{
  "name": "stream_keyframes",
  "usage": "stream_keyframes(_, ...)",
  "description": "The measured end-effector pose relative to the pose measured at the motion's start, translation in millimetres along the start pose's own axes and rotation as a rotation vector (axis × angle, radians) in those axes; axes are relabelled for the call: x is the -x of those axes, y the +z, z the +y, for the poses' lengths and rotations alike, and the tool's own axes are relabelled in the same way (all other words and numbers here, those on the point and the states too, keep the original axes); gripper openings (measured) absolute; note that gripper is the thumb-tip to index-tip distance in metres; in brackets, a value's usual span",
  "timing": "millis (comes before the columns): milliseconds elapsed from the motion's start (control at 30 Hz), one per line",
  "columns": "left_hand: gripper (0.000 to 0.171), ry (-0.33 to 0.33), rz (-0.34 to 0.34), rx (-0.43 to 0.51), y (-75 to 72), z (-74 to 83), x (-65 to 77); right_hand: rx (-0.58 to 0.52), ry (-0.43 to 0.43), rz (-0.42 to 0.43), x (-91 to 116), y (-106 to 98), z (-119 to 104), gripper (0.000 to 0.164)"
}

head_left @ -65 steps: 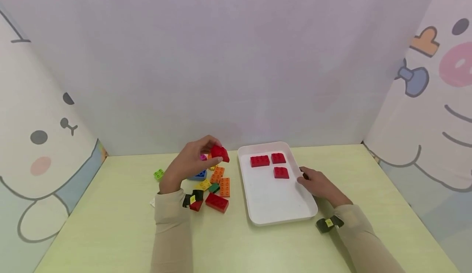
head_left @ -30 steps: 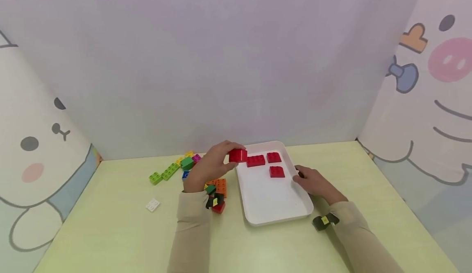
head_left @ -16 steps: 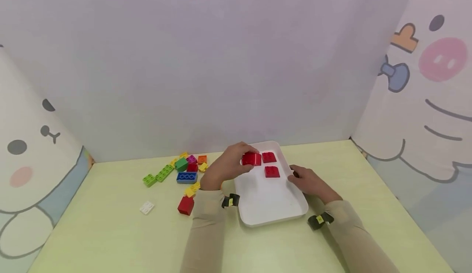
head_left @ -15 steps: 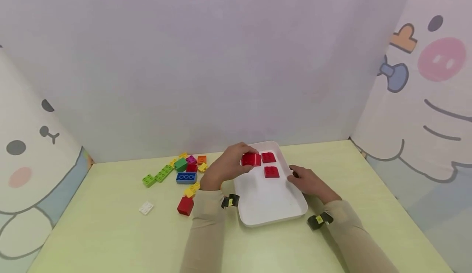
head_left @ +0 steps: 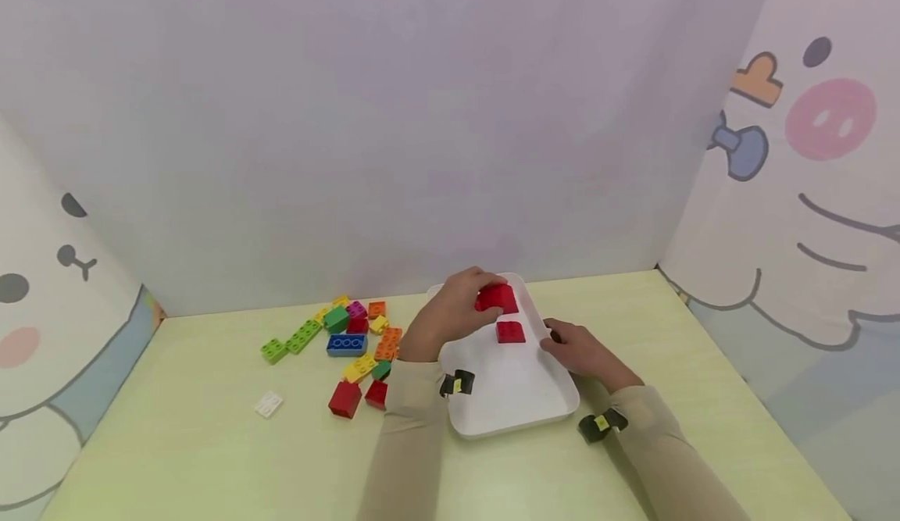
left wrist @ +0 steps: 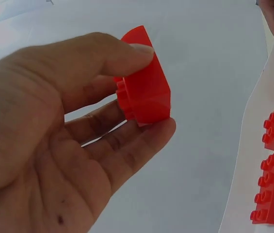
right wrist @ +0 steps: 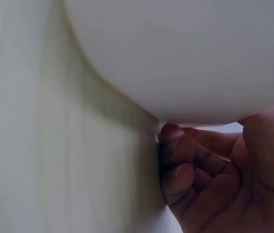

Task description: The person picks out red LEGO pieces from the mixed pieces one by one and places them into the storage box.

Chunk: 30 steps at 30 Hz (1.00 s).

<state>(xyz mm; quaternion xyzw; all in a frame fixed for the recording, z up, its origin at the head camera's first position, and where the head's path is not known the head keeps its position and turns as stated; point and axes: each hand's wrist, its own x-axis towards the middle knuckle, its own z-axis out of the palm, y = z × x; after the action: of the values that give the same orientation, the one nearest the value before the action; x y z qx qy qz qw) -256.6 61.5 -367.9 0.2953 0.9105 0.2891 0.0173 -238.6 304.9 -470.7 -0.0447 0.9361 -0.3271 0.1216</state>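
My left hand is over the far part of the white tray, pinching a red toy brick with a rounded top. In the left wrist view this brick sits between thumb and fingertips, its studs turned toward the palm. Red bricks lie in the tray; one brick shows plainly, while the hand and held brick cover part of the others. On the tray's right side, my right hand grips the rim. The right wrist view shows its curled fingers low against the tray's outer wall.
Left of the tray is a loose group of toy bricks: a blue brick, a light green brick, a red brick and several others. A white brick lies apart. A pale wall stands behind the table.
My left hand has carried the red brick rightward from the loose group to over the tray's far part. The right hand keeps its grip on the rim. The head view has shifted slightly.
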Motion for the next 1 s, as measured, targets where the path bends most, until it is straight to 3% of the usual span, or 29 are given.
stream_keyframes(300,0.053,-0.115,0.023,-0.022,11.2,-12.2,-8.1,0.028,-0.028,0.015,-3,-1,0,0.052)
stream_keyframes(633,0.04,-0.205,-0.13,-0.017,44.3,-38.2,-16.2,0.007,-0.02,0.006,-3,1,1,0.052)
stream_keyframes(833,0.036,-0.276,-0.157,0.015,52.1,-46.0,-12.6,-0.004,-0.024,0.002,-3,2,3,0.052)
stream_keyframes(1000,0.036,-0.283,-0.174,0.022,54.7,-50.7,-10.0,-0.012,-0.008,0.001,-2,2,4,0.053)
